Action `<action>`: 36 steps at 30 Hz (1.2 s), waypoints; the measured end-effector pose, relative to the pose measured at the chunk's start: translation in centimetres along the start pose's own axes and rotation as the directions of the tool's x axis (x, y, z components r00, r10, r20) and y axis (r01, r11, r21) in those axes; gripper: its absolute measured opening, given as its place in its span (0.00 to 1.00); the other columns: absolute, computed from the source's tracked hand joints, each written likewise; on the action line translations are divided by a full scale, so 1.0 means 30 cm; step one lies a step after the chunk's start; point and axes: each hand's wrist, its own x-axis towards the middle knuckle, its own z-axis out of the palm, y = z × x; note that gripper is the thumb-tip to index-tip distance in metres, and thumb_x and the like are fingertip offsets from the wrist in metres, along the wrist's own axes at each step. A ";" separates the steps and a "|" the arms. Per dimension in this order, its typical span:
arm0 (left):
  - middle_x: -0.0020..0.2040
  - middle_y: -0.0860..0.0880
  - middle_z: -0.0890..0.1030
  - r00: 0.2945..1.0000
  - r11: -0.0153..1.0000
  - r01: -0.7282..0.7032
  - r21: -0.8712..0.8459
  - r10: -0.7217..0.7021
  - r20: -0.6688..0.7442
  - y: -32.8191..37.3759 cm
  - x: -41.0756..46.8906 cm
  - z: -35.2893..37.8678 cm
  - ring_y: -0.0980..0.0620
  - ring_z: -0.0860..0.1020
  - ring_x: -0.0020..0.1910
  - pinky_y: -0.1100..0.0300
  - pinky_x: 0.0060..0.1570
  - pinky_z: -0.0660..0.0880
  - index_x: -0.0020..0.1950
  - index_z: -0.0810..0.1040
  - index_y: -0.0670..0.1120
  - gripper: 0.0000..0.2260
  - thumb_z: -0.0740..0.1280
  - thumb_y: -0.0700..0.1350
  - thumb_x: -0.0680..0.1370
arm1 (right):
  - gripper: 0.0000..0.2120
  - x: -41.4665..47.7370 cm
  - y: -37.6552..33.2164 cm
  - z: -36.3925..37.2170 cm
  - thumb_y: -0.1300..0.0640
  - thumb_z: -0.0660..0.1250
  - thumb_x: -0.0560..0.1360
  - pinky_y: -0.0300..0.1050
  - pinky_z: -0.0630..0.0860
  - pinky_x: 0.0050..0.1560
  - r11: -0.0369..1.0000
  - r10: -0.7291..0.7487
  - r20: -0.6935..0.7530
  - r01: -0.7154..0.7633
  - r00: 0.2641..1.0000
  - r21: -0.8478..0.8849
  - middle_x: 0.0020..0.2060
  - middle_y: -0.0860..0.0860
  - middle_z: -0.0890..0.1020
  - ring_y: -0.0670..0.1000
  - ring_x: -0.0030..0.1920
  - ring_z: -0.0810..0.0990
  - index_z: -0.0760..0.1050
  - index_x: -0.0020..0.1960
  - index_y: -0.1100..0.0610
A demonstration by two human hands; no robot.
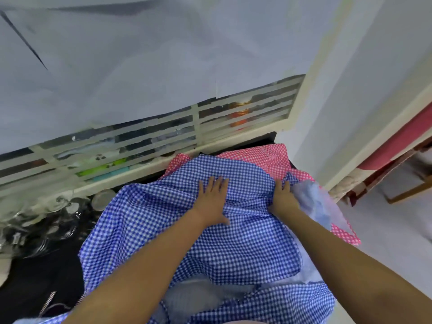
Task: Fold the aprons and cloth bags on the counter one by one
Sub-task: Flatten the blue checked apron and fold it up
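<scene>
Centrally, in the head view, a blue checked apron (233, 249) of thin woven cloth, patterned in small blue-and-white gingham squares, lies spread and creased over the black counter (35, 277). It reaches the near edge of the frame.

The left hand (214, 202) lies flat on the apron's far half, palm down. Its fingers (218, 183) are straight and slightly apart, pressing the cloth. The right hand (284, 198) rests just to the right, at a raised fold near the apron's right edge. Its fingers (279, 185) lie close together with their tips partly covered by the fold, so whether they pinch the cloth cannot be told.

Under the apron, a red checked cloth (264, 155) in the same gingham pattern shows at the far right corner and along the right edge. A pale blue cloth (313, 202), plain and softly crumpled, lies on it just beside the right hand.

Left of the apron, clear glass jars (46, 213) with round rims stand on the glossy dark counter. Behind the counter runs a cream-framed cabinet (163, 134) with horizontally striped frosted glass. An orange jar (240, 113) and a green object (102, 169) show through it, too blurred for any label to be read. A pale sheet (140, 66) covers the cabinet's upper part. A plain light wall (362, 90) rises at the right, with a pink surface (397, 141) beyond it.
</scene>
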 end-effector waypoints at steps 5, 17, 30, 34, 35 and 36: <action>0.69 0.44 0.67 0.970 0.994 0.107 0.012 -0.102 -0.220 -0.083 0.010 0.072 0.45 0.68 0.67 0.50 0.67 0.64 0.75 0.59 0.44 0.26 0.63 0.45 0.79 | 0.11 0.034 0.081 -0.040 0.66 0.63 0.75 0.47 0.72 0.49 0.911 0.065 -0.167 0.009 0.984 0.412 0.50 0.63 0.82 0.60 0.51 0.80 0.78 0.55 0.64; 0.48 0.48 0.82 0.948 0.816 -0.076 -0.574 -0.120 -0.296 -0.254 -0.182 -0.091 0.50 0.78 0.45 0.53 0.48 0.75 0.50 0.81 0.46 0.13 0.59 0.49 0.77 | 0.49 -0.032 -0.085 -0.028 0.42 0.72 0.70 0.51 0.69 0.65 0.966 -0.105 0.251 0.039 0.962 0.256 0.73 0.60 0.62 0.60 0.69 0.67 0.47 0.77 0.61; 0.35 0.48 0.79 0.796 0.815 0.118 -0.567 -0.419 -0.437 -0.432 -0.441 -0.083 0.52 0.76 0.35 0.57 0.34 0.69 0.42 0.79 0.42 0.06 0.67 0.43 0.78 | 0.12 -0.046 0.154 -0.444 0.57 0.61 0.79 0.47 0.81 0.50 -0.755 0.217 -0.080 0.219 0.973 0.618 0.46 0.53 0.85 0.53 0.49 0.84 0.76 0.58 0.60; 0.37 0.39 0.79 0.627 0.726 0.148 -0.672 -0.594 -0.504 -0.467 -0.473 -0.014 0.44 0.75 0.33 0.49 0.35 0.72 0.40 0.77 0.40 0.08 0.67 0.42 0.78 | 0.17 -0.012 0.340 -0.390 0.54 0.68 0.73 0.38 0.77 0.25 0.147 0.450 0.008 -0.083 0.893 0.986 0.35 0.57 0.82 0.52 0.37 0.82 0.77 0.55 0.66; 0.37 0.40 0.79 0.636 0.744 0.194 -0.640 -0.592 -0.495 -0.472 -0.467 -0.003 0.45 0.75 0.32 0.49 0.35 0.72 0.40 0.77 0.39 0.10 0.66 0.44 0.78 | 0.12 -0.019 0.344 -0.367 0.56 0.67 0.75 0.38 0.74 0.21 0.434 0.430 -0.009 -0.198 0.903 0.879 0.32 0.57 0.78 0.49 0.30 0.80 0.77 0.48 0.67; 0.36 0.41 0.78 0.652 0.768 0.236 -0.596 -0.579 -0.489 -0.476 -0.458 -0.001 0.48 0.73 0.31 0.51 0.33 0.71 0.40 0.77 0.39 0.12 0.66 0.46 0.79 | 0.09 -0.038 0.332 -0.352 0.60 0.64 0.76 0.39 0.73 0.22 0.621 0.395 -0.010 -0.259 0.919 0.740 0.32 0.57 0.77 0.47 0.25 0.79 0.75 0.43 0.66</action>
